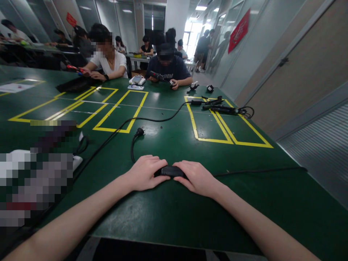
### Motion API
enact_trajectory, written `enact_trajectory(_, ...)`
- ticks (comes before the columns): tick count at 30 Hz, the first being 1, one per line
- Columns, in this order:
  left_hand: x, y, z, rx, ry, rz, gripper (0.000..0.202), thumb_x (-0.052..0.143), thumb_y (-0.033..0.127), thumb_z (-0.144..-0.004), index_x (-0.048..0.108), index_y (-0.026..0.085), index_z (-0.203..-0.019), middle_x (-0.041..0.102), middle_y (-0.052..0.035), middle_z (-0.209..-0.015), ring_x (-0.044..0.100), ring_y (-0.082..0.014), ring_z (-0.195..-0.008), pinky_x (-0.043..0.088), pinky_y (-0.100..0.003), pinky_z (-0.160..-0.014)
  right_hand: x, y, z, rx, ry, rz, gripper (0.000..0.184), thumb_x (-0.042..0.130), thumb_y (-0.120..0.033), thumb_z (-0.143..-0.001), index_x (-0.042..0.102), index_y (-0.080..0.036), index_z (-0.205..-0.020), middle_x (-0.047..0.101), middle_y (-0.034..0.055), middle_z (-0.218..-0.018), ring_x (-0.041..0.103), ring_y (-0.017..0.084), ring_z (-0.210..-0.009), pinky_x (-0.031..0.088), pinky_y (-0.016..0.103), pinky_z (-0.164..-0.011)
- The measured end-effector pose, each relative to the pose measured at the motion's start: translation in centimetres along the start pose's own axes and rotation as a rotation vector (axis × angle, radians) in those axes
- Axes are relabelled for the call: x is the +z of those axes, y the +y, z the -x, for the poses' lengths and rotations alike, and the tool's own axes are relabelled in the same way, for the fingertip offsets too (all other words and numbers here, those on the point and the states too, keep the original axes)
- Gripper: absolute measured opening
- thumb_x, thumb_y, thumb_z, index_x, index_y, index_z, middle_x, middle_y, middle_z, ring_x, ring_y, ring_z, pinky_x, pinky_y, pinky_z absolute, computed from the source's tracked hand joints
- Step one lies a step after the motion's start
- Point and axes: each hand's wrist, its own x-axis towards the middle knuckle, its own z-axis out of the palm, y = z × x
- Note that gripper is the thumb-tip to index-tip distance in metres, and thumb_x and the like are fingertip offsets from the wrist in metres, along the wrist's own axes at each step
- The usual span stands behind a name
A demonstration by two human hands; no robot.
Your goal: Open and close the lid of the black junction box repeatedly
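Observation:
Both hands hold the middle of a black power cord (172, 171) just above the green table. That part is a compact, dark, ridged length that looks like folded strands. My left hand (148, 172) is closed around its left end, thumb below and fingers on top. On the other end, my right hand (196, 177) grips in the same way, the two sets of fingertips close together. From the left hand a short piece of cord curves up to a plug (140, 132) lying on the table. Another length runs right from the right hand to near the table's edge.
A long black cable (152, 119) crosses the green table (168, 217) to a black cord bundle (223, 108) at the right. Yellow tape outlines (233, 144) mark the surface. Blurred-out items (40, 177) lie at left. Two people sit opposite, handling things; a white device (137, 80) stands near them.

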Motion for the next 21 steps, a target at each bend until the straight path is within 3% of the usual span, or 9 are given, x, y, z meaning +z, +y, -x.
enact_trajectory(8, -0.15, 0.2, -0.02, 0.033, -0.005, -0.023, 0.04, 0.047, 0.053, -0.107, 0.059, 0.019, -0.089, 0.064, -0.002, -0.074, 0.062, -0.0183, -0.068, 0.042, -0.029, -0.062, -0.22, 0.16, 0.05, -0.001, -0.01, -0.031, 0.023, 0.056, -0.037, -0.104, 0.062, -0.017, -0.114, 0.074, 0.0102, -0.097, 0.071, 0.024, -0.085, 0.054, 0.034, -0.075)
enact_trajectory(16, 0.28, 0.0, 0.13, 0.109, 0.097, -0.01, 0.036, 0.052, 0.047, -0.107, 0.066, 0.017, -0.12, 0.077, -0.0079, -0.102, 0.07, -0.0214, -0.088, 0.05, -0.032, -0.077, -0.06, 0.52, 0.1, -0.016, -0.007, -0.031, 0.018, 0.059, -0.031, -0.101, 0.06, -0.018, -0.113, 0.073, 0.0083, -0.095, 0.071, 0.023, -0.084, 0.053, 0.032, -0.073)
enact_trajectory(19, 0.32, 0.05, 0.22, 0.143, 0.117, -0.067, 0.034, 0.051, 0.043, -0.108, 0.067, 0.016, -0.121, 0.077, -0.0097, -0.109, 0.069, -0.0222, -0.092, 0.051, -0.034, -0.078, -0.45, 0.31, 0.21, 0.035, 0.04, -0.167, 0.029, 0.068, -0.034, -0.094, 0.059, -0.02, -0.117, 0.072, 0.0076, -0.099, 0.07, 0.021, -0.082, 0.054, 0.032, -0.073)
enact_trajectory(21, 0.3, 0.1, 0.2, 0.182, 0.139, -0.114, 0.033, 0.049, 0.041, -0.108, 0.066, 0.017, -0.123, 0.077, -0.0103, -0.114, 0.067, -0.0226, -0.094, 0.051, -0.035, -0.079, -0.82, 0.0, 0.33, 0.138, 0.023, -0.404, 0.035, 0.072, -0.037, -0.09, 0.058, -0.021, -0.117, 0.071, 0.0048, -0.097, 0.068, 0.018, -0.075, 0.054, 0.03, -0.069)
